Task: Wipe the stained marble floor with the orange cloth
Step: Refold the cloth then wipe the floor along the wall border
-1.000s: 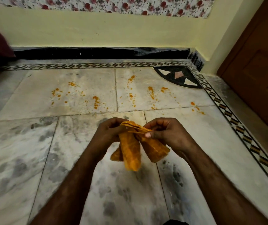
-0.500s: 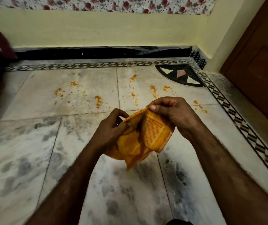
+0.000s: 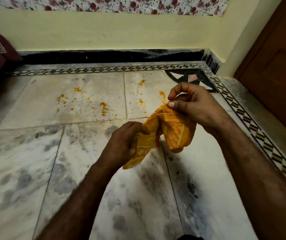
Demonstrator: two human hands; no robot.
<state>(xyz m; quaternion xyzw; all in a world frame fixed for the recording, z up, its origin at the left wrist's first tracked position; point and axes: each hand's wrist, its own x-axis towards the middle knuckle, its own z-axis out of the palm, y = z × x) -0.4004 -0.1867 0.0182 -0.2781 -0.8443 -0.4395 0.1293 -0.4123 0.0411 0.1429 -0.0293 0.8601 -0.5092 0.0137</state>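
Orange stains [image 3: 102,108] speckled the pale slabs of the marble floor [image 3: 26,170] toward the far wall. In front of them, held clear above the floor, the left hand [image 3: 126,144] gripped the lower fold of the orange cloth [image 3: 170,132] in curled fingers. The right hand [image 3: 192,104], higher and farther right, pinched the cloth's upper edge between thumb and fingertips, so the cloth hung slack between both hands.

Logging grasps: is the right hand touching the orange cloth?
Touching. The head view shows the right hand pinching the top corner of the orange cloth; the left hand grips its lower part.
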